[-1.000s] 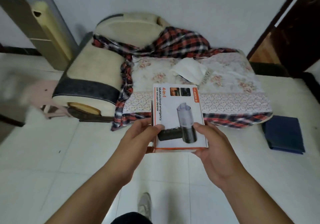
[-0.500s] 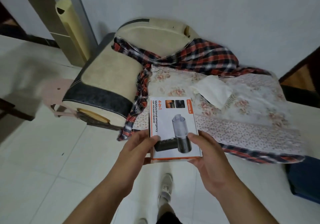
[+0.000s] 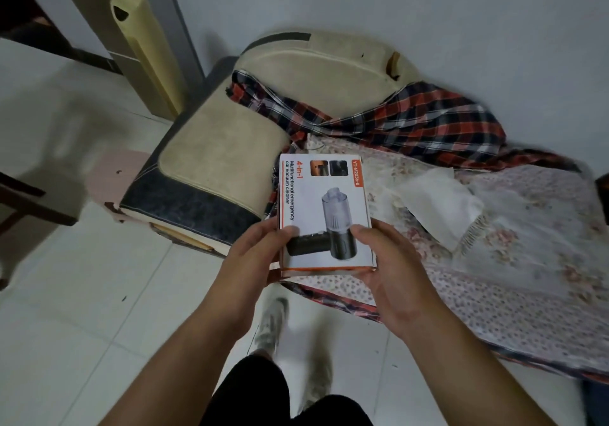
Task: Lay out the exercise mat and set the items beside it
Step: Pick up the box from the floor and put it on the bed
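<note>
Nearest, low in the view, a person's legs in dark clothing and a pale shoe [image 3: 271, 323] are over a white tiled floor [image 3: 82, 326]. Just beyond them both bare forearms reach forward. The left hand [image 3: 255, 256] grips the left edge of a white and orange car vacuum cleaner box [image 3: 324, 214], with the thumb curled onto its printed front and the other fingers hidden behind it. The right hand [image 3: 392, 277] grips the lower right corner the same way, thumb on the front. The box is held in the air, its printed face toward the camera. Beyond and to the right of the right-hand fingers spreads a floral sheet [image 3: 510, 280], with a folded white cloth [image 3: 441, 204] lying on it. Beyond the left-hand fingers sits a beige cushion [image 3: 224, 155] with a dark band, and a red plaid cloth [image 3: 428, 122] is draped past it. Farther left of those fingers, well apart, a rolled pale-yellow mat [image 3: 148, 53] stands upright against a grey post [image 3: 184, 30], near the white wall [image 3: 395, 3].
</note>
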